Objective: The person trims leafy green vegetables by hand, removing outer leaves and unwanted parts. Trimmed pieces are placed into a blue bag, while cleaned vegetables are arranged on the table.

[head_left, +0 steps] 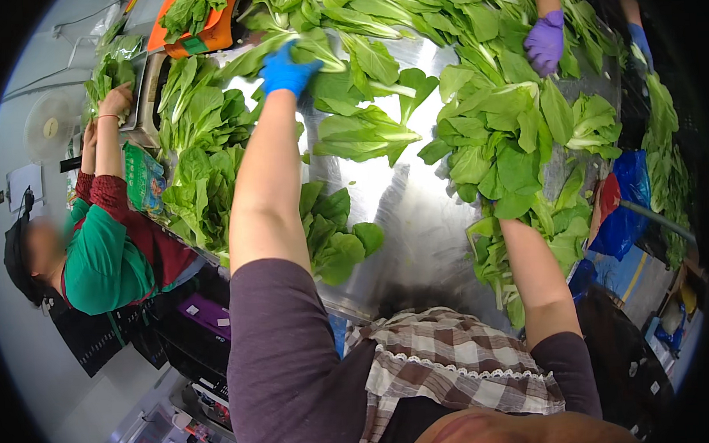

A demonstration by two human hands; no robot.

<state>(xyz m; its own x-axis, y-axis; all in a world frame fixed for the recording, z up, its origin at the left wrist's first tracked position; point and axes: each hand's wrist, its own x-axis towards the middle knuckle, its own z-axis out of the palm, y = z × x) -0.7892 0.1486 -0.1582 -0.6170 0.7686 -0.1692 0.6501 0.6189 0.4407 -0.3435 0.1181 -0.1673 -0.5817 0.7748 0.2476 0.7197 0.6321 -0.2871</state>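
Note:
My left hand (288, 71), in a blue glove, reaches to the far side of the metal table (407, 219). Its thumb is spread and its fingers touch a pale-stalked leafy green (319, 50); blur hides whether they grip it. On the right, a large bunch of leafy greens (498, 140) lies over my right hand (492, 203), which supports it from below. Only slivers of that blue glove show among the leaves. Between my hands, loose leafy greens (369, 133) lie on the metal, and another clump (337, 237) sits beside my left forearm.
Across the table a purple-gloved hand (545, 42) of another person touches the greens. At the left, a person in green (104, 253) handles greens by a scale (148, 91). An orange scoop-shaped container (204, 36) holds leaves. Heaped greens (204, 180) line the left edge.

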